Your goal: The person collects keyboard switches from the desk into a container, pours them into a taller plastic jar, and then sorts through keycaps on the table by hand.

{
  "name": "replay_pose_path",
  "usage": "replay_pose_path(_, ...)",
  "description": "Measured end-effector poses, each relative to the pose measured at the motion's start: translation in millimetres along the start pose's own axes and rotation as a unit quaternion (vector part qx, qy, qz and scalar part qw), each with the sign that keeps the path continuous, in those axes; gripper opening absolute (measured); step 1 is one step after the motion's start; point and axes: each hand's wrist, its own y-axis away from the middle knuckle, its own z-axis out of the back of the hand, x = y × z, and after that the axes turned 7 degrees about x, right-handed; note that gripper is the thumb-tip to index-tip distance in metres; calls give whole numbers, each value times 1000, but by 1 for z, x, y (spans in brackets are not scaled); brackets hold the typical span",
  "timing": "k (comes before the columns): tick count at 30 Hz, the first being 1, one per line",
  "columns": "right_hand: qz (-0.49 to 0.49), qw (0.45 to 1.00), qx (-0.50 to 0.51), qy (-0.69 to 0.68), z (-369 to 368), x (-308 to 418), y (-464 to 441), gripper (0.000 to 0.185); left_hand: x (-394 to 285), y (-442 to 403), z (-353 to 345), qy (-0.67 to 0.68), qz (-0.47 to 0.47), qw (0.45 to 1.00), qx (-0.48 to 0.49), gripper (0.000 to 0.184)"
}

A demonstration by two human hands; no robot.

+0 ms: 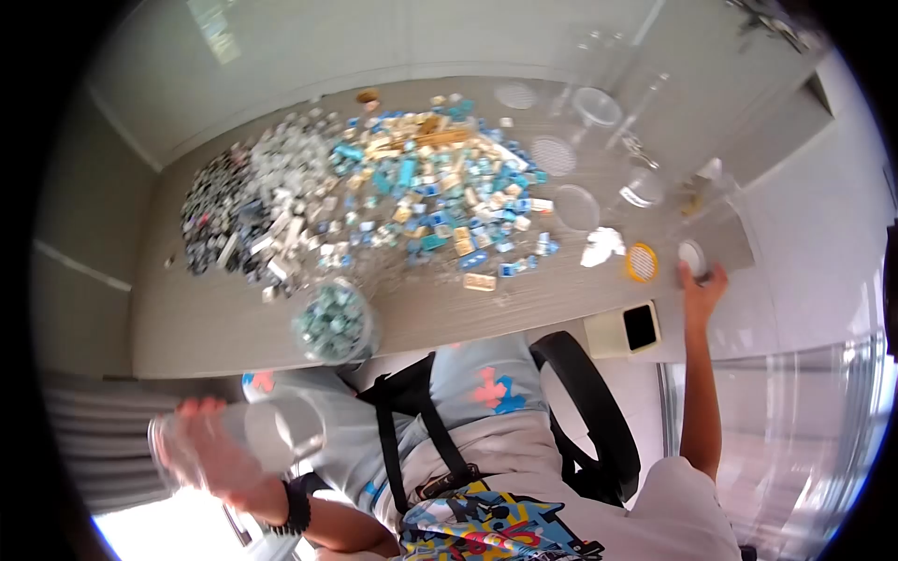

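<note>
Off the table's left front edge, my left hand [210,444] is wrapped round a clear plastic jar [285,435] lying on its side in the air, blurred by motion. At the table's right end, my right hand [703,288] has its fingers on a round white lid [691,256]. Left of that lid lie a yellow-rimmed lid [642,263] and a crumpled white tissue [602,246]. A clear jar filled with grey-green pieces [332,323] stands at the table's front edge.
Loose building bricks [440,178] in blue, tan, white and grey cover much of the table [215,323]. Clear containers [597,107] and round clear lids [574,208] stand and lie at the back right. A device with a black screen [641,327] sits by the front edge.
</note>
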Motion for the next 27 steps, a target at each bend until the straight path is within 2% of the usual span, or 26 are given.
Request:
replay_pose_path(1,-21,997,-54,-58,1,8,0,71,5,-3,0,-23,-12,1000,-1,122)
replay_pose_path(3,66,988,-133,-51,50,107,5,68,0,-9,-17,-18,-5,1000,14,118)
replay_pose_path(4,72,988,-121,-69,54,140,16,68,0,-10,-22,-4,-3,1000,19,114)
replay_pose_path(5,65,971,-39,-225,58,167,28,65,1,-10,-29,15,-2,1000,28,111)
replay_pose_path(6,54,927,44,-370,63,196,41,62,-2,-10,-39,14,-10,1000,17,105)
replay_pose_path(8,234,893,236,-303,67,275,67,64,4,-9,-44,-8,-3,1000,8,107)
replay_pose_path(9,306,856,317,-272,67,314,82,66,8,-9,-47,-21,-5,1000,-9,110)
replay_pose_path(10,287,809,382,-342,60,341,101,73,9,-7,-49,-21,-21,999,-21,109)
replay_pose_path(11,302,765,417,-387,48,364,116,90,9,-5,-50,-25,-21,999,-29,109)
replay_pose_path(13,224,709,500,-445,38,407,146,111,10,-1,-45,-74,-25,997,-7,108)
replay_pose_path(14,227,702,507,-446,28,422,158,111,11,3,-39,-84,-30,996,0,110)
replay_pose_path(15,258,715,472,-447,16,435,169,118,10,5,-34,-90,-28,996,-6,110)
replay_pose_path(16,288,727,434,-447,8,443,175,126,9,7,-30,-131,-46,990,35,110)
replay_pose_path(17,292,722,438,-449,6,450,179,126,9,7,-27,-170,-64,980,76,110)
replay_pose_path(19,232,721,480,-443,5,457,188,130,8,7,-21,-202,-69,973,88,108)
replay_pose_path(21,242,722,465,-451,-5,458,196,128,12,10,-17,-219,-85,964,128,108)
replay_pose_path(24,196,741,480,-427,-11,451,205,125,16,10,-20,-262,-115,951,115,108)
replay_pose_path(25,188,739,479,-436,-8,453,206,118,18,9,-22,-282,-132,944,109,107)
replay_pose_path(27,180,738,476,-443,-8,455,207,111,22,15,-23,-280,-113,948,98,107)
